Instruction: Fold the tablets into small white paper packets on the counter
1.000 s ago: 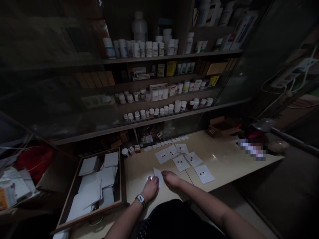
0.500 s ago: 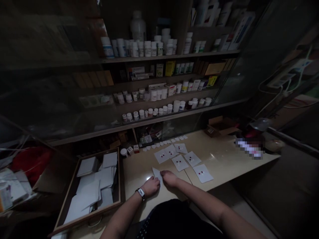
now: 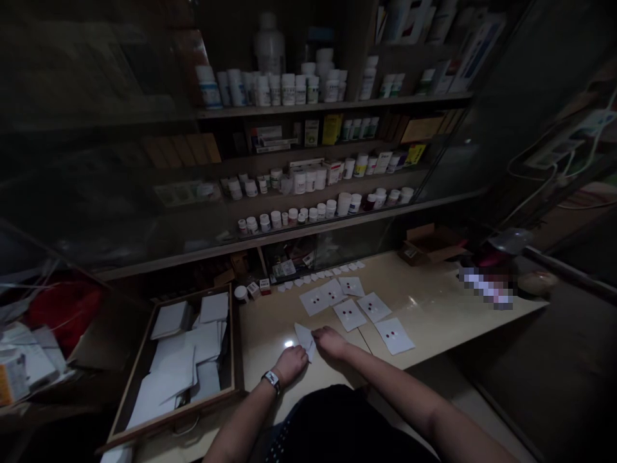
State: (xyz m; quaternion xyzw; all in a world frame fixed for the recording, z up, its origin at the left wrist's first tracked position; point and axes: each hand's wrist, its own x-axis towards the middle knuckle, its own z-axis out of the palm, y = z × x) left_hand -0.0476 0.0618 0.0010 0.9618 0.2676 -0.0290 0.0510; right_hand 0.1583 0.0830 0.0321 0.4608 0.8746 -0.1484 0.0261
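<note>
We see our left hand (image 3: 290, 364) and right hand (image 3: 330, 341) pinching a folded white paper (image 3: 305, 337) on the counter (image 3: 434, 308). Five flat paper squares (image 3: 349, 314) with dark pills lie just beyond; an open drawer (image 3: 183, 360) of paper sheets sits to the left, bottles (image 3: 289, 90) shelved above.

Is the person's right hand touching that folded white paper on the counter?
Touching. The head view shows fingertips of the right hand meeting the folded paper at its right edge, no gap visible.
</note>
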